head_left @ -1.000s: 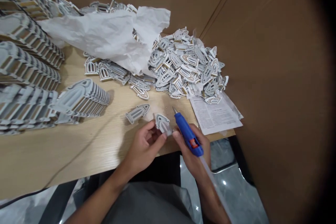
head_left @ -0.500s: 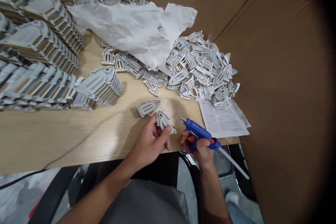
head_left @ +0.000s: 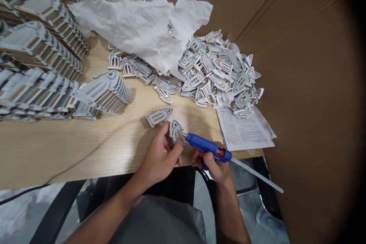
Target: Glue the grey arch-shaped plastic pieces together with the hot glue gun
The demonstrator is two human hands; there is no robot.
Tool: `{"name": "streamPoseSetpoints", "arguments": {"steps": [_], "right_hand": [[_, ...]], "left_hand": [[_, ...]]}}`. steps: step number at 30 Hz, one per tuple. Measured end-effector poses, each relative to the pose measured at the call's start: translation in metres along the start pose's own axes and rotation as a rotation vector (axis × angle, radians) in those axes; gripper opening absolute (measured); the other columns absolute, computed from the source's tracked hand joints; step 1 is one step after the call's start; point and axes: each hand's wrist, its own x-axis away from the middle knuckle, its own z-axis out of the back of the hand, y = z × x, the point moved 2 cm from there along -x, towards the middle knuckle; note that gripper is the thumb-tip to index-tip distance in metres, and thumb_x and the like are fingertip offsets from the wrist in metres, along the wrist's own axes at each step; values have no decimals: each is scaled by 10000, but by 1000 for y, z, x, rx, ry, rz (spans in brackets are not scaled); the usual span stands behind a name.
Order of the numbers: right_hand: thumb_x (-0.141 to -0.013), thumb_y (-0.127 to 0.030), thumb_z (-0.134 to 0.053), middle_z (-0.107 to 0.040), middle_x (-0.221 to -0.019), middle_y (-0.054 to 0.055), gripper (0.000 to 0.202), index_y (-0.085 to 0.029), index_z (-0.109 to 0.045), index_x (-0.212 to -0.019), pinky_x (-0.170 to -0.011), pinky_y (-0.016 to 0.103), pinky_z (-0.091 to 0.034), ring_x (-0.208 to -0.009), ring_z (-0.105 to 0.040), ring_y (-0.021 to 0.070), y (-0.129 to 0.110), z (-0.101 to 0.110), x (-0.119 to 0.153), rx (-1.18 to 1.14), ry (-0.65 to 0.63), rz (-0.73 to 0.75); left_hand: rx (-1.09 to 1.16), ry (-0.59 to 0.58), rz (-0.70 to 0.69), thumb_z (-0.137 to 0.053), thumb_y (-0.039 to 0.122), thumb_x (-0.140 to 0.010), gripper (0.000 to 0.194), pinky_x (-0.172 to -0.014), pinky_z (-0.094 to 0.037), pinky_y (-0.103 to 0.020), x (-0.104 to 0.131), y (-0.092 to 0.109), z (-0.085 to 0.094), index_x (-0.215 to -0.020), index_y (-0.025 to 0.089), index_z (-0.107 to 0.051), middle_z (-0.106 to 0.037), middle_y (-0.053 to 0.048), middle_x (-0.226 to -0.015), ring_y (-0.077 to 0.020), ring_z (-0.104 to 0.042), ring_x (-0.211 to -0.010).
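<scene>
Between the thumb and fingers of my left hand point(head_left: 161, 156) is a small grey arch-shaped piece point(head_left: 175, 129), held just above the table's front part. My right hand point(head_left: 213, 164) grips a blue hot glue gun point(head_left: 204, 145), with a long white glue stick point(head_left: 257, 174) poking out of its back. The gun's metal nozzle reaches over the face of the held piece; whether it touches cannot be made out. Just behind my left fingers, another arched piece point(head_left: 159, 117) lies on the wooden table point(head_left: 114, 152).
Tall stacks of arched pieces point(head_left: 42, 45) fill the left side, with a shorter stack point(head_left: 105, 91) nearer. A loose heap point(head_left: 217, 72) lies at the back right, partly beside crumpled white paper point(head_left: 134, 30). Printed sheets point(head_left: 244, 129) lie at right. Brown cardboard walls point(head_left: 300, 84) enclose the back and right.
My right hand has brought the glue gun leftward, so its nozzle is now over the piece in my left hand. The left hand has barely moved.
</scene>
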Motion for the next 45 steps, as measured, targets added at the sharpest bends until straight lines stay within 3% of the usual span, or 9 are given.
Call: {"name": "streamPoseSetpoints", "arguments": {"steps": [4,9,14,18,30,41,45], "right_hand": [[-920,-862,-642,-731,-670,70,642,-251,-772,-769,-464,354,-492,-526,-659,229,4,2,1,31,43,-29],[-969,-784,-655,-745,-709,78,574,-247,-787,-812,-481,360,-510,-549,-669,231,7,2,3,18,25,-4],[-959,-808,-646,-730,-652,86,604,-250,-766,-761,-460,368,-529,-523,-659,234,5,0,2,52,51,-41],[-971,-759,-683,-717,-613,69,572,-252,-740,-714,-458,356,-505,-499,-644,219,3,0,2,43,51,-53],[-946,-824,-645,-664,-509,61,654,-275,-691,-594,-419,363,-457,-443,-621,230,3,1,0,91,31,-91],[-972,-769,-675,-625,-477,30,655,-246,-690,-578,-430,321,-396,-441,-610,204,5,4,2,88,37,-75],[-980,-720,-705,-686,-549,28,580,-234,-715,-666,-433,303,-389,-435,-574,173,1,2,3,40,19,-86]], "left_hand": [[-11,-6,2,-768,409,-961,308,-400,-431,-236,1,-3,0,-1107,280,-530,-620,80,-651,-136,-592,-420],[-21,13,-9,-806,377,-926,307,-396,-446,-234,1,-2,0,-1015,272,-532,-624,71,-673,-123,-589,-419],[-24,29,-21,-833,356,-889,331,-373,-440,-223,0,1,0,-1003,264,-536,-602,78,-644,-117,-576,-398],[-30,32,-34,-820,335,-897,322,-369,-452,-208,0,1,0,-993,264,-521,-583,88,-643,-108,-571,-395],[-52,47,-37,-804,334,-914,299,-352,-433,-203,0,0,2,-934,266,-513,-557,86,-629,-103,-550,-385],[-74,58,-24,-802,293,-898,283,-347,-411,-199,1,-1,2,-962,275,-527,-578,95,-643,-102,-551,-377],[-120,73,-36,-749,309,-952,238,-365,-417,-195,1,-4,2,-960,277,-513,-567,96,-622,-106,-552,-395]]}}
